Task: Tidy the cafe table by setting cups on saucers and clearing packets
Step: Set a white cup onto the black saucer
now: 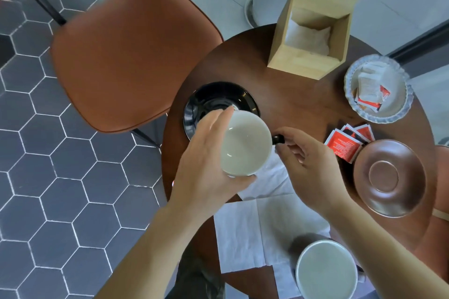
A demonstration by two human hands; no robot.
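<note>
White-lined cup point(245, 143) gripped by both hands, beside black saucer point(218, 102).

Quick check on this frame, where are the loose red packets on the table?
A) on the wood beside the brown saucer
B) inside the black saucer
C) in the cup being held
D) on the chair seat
A: the loose red packets lie on the table top at the rim of the brown saucer; the black saucer holds none, and the cup gripped by the left hand and right hand is empty.

Brown chair point(126, 56) beside table; wooden napkin box point(308, 65) on it.
</note>
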